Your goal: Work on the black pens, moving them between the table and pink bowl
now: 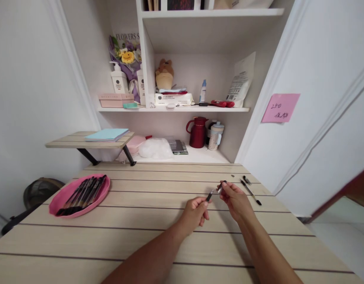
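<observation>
The head view looks down on a pale slatted table (146, 236) set in a white corner. Behind it are built-in shelves (173, 109). The lower bay holds a red jug (197, 133), a mug (215, 136) and a white bag (156, 148). The shelf above holds bottles, a plush toy and a wipes pack. A pink note (280, 107) is stuck to the right wall. At the back left of the table a low stand (87, 142) carries blue notebooks (106, 134). A dark fan (42, 191) sits on the floor to the left.

On the left of the table is a pink tray (59, 207) with a row of dark pens (84, 193) lying side by side in it, well apart from the hands.

Both hands are over the middle right of the table, close together. The left hand (195, 213) is curled narrow, with thumb and fingers pinching a dark pen (210, 195) by its lower end, the tip angled up and to the right. The right hand (235, 199) is also closed small, its fingertips pinching a little dark piece (222, 183) just beside the pen's tip. Whether the two touch cannot be told.

Just right of the right hand a thin refill (251, 192) lies slanted on the table. A short dark bit (246, 180) lies near its top end, and a tiny speck (232, 176) lies to the left of that.
</observation>
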A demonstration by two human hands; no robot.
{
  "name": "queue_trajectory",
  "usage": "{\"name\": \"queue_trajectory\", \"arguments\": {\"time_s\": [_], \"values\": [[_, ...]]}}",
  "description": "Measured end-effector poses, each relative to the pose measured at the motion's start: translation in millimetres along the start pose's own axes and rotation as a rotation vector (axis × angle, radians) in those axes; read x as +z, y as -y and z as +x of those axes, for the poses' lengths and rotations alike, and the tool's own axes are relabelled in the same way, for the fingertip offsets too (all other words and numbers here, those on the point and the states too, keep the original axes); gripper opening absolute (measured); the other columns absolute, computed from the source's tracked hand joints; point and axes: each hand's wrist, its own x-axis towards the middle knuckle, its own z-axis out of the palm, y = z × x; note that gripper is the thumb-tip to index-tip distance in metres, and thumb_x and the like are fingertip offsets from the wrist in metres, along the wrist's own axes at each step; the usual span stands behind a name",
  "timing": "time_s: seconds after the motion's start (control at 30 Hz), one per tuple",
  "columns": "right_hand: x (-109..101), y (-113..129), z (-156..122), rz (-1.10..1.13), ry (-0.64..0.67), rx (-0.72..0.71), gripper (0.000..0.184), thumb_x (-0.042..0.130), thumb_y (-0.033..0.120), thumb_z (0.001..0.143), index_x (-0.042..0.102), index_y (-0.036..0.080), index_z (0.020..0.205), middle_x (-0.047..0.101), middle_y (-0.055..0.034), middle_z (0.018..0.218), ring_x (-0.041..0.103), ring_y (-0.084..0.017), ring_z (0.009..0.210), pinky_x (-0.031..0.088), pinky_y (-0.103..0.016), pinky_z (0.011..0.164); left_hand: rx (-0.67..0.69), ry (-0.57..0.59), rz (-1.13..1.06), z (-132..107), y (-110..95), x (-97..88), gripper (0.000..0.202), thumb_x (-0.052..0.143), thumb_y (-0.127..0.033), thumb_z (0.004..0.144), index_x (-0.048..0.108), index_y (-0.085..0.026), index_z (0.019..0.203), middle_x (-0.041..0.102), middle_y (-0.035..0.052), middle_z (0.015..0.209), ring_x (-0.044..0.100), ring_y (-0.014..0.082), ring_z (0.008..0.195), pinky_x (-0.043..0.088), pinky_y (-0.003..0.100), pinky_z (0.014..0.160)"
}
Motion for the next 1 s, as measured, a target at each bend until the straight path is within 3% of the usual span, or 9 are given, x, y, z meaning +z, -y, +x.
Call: {"name": "queue_trajectory", "arguments": {"time_s": [0.13,0.33,0.63,1.0], "values": [[12.3,8.6,-10.2,0.243,-0.104,-0.011,0.033,0.071,0.042,0.057,0.061,0.021,0.081,0.064,-0.0022,0.072,0.057,-0.013,0.060,0.044,-0.024,0.050,0.002,0.010,0.011,-0.1,0.5,-1.0,0.048,0.049,-0.047,0.076,0.056,-0.010,0.104,0.052,-0.0039,0.050,0.035,0.0027,0.030,0.022,0.016,0.033],[16.8,15.5,-13.1,0.159,-0.069,-0.092,0.033,0.069,0.041,0.061,0.062,0.019,0.084,0.065,-0.0030,0.075,0.056,-0.013,0.061,0.042,-0.025,0.053,-0.011,0.012,0.016,1.8,2.8,-0.7,0.046,0.049,-0.047,0.076,0.056,-0.010,0.103,0.053,-0.0037,0.050,0.035,0.0026,0.029,0.022,0.016,0.033],[17.2,19.9,-21.3,0.068,0.058,-0.032,0.032,0.069,0.041,0.061,0.062,0.017,0.080,0.064,-0.0038,0.069,0.053,-0.013,0.057,0.039,-0.024,0.051,-0.037,-0.001,0.026,0.4,-1.7,1.9,0.043,0.048,-0.041,0.075,0.056,-0.011,0.105,0.053,-0.0040,0.051,0.035,0.0024,0.029,0.023,0.016,0.033],[22.4,11.0,-28.5,-0.001,0.162,0.007,0.030,0.068,0.042,0.061,0.059,0.017,0.074,0.057,0.0008,0.057,0.047,-0.010,0.050,0.037,-0.023,0.049,-0.069,-0.031,0.020,1.5,0.9,0.9,0.035,0.046,-0.036,0.075,0.060,-0.009,0.092,0.054,-0.0022,0.051,0.036,0.0026,0.030,0.022,0.017,0.034]]}}
